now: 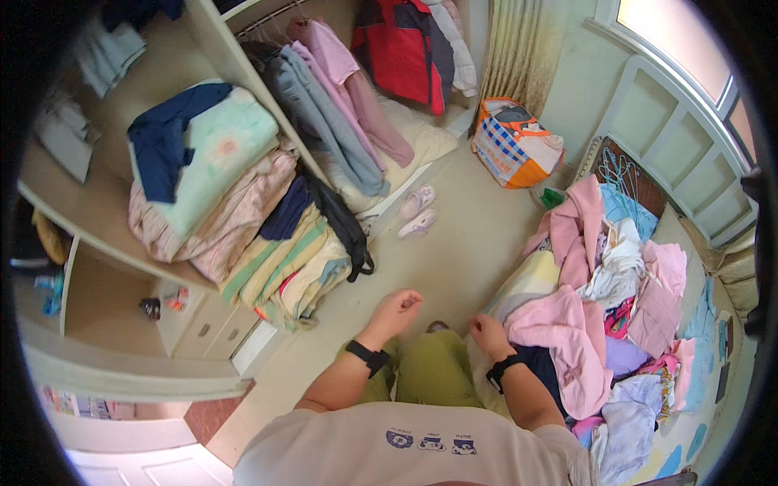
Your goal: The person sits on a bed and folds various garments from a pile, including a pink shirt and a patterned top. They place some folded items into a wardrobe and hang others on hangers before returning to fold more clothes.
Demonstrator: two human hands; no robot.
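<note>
My left hand (397, 313) hangs in front of my body above the floor, its fingers loosely curled with nothing visible in them. My right hand (489, 335) is beside the bed edge, also curled and without anything visible in it. Just right of it, a pink garment (559, 336) lies on a heap of clothes. That heap includes a dusty-pink garment (577, 215), a white garment (620, 263), a purple one (624, 356) and a pale tie-dyed one (632, 413). Several blue hangers (620, 174) lie at the far end of the bed.
On the left, an open wardrobe (235, 49) holds hanging clothes (336, 97) and folded bedding (231, 146). Striped folded cloths (284, 255) and a black strap (344, 219) overhang its shelf. Light slippers (417, 212) and an orange-blue bag (519, 146) sit on the floor (438, 263).
</note>
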